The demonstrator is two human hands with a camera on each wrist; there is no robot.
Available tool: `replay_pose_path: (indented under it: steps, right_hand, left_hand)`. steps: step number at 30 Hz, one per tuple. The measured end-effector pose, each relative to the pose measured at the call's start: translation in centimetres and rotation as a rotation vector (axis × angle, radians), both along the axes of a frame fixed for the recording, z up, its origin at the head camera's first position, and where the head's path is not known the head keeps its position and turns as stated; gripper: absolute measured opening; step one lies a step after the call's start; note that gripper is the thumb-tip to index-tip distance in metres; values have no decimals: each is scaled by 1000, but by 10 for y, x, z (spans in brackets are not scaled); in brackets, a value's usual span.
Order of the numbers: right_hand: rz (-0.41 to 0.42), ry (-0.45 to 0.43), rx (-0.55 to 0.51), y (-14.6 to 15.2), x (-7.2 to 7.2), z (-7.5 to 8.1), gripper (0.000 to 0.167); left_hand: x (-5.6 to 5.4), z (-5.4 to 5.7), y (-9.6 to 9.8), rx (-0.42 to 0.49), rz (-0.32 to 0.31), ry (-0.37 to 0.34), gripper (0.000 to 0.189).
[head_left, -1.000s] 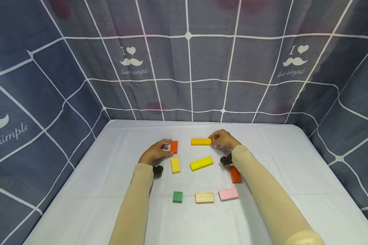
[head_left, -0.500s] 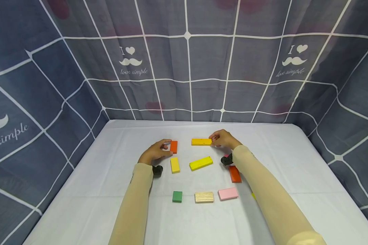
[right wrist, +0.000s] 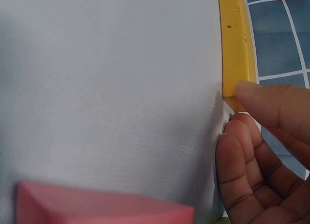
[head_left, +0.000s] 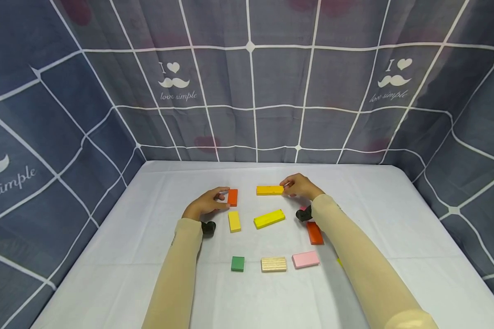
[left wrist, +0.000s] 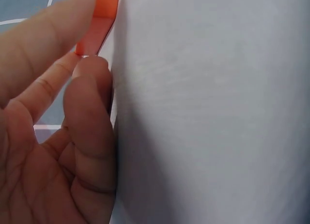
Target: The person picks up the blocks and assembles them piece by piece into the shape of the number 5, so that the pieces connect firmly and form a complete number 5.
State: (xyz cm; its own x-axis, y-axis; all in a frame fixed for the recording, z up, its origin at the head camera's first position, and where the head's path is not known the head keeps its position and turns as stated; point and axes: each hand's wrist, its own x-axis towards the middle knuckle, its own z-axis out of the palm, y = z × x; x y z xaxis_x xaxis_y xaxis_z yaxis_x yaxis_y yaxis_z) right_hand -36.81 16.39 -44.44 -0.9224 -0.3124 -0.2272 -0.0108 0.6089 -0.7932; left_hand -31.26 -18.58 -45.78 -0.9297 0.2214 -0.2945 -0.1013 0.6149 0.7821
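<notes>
Toward the back of the white table, my left hand holds a small orange-red block between thumb and forefinger. The left wrist view shows that orange block past the thumb, with the other fingers curled below. My right hand pinches the right end of a long yellow block that lies crosswise. In the right wrist view the thumb covers a corner of this yellow block; the forefinger's contact is hidden. A gap separates the two held blocks.
Nearer lie a short yellow block, a slanted bright yellow block, a red block, a green square, a ribbed beige block and a pink block. A reddish-pink block sits under the right wrist. Grid-patterned curtains enclose the table.
My left wrist and forearm have shifted slightly left while the fingers stay at the orange-red block. The right hand and the other blocks look unchanged, apart from a slight shift of the view.
</notes>
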Motion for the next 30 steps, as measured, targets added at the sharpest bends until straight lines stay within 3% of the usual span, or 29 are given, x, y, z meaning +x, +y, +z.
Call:
replay_pose_path:
  steps: [8, 21, 30]
  right_hand:
    - [15, -10, -30, 1, 3, 3, 36]
    - [-1, -14, -2, -1, -1, -7, 38]
    - [-12, -15, -1, 2, -5, -6, 37]
  left_hand:
    - [-2, 3, 1, -13, -2, -2, 67]
    - [-5, 13, 3, -55, -25, -29, 64]
    - [-9, 25, 15, -90, -75, -24, 65]
